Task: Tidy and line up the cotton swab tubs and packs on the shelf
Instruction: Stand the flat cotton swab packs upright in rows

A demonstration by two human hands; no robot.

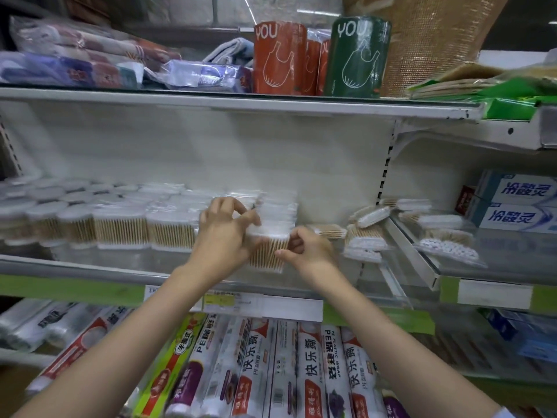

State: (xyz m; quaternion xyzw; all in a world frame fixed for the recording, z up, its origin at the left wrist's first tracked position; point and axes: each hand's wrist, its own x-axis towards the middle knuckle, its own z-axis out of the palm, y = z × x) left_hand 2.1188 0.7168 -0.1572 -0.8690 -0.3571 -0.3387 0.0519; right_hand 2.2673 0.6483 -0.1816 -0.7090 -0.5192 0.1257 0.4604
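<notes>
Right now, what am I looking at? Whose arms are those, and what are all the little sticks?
The camera sits on a person's head, so you see their own two arms reaching out to a shop shelf. The little sticks are cotton swabs, packed in clear tubs lined up in rows. The left hand and the right hand both grip one tub of swabs at the end of the row. Loose swab packs lie jumbled to the right. Rolls of plastic wrap sit on the shelf below.
</notes>
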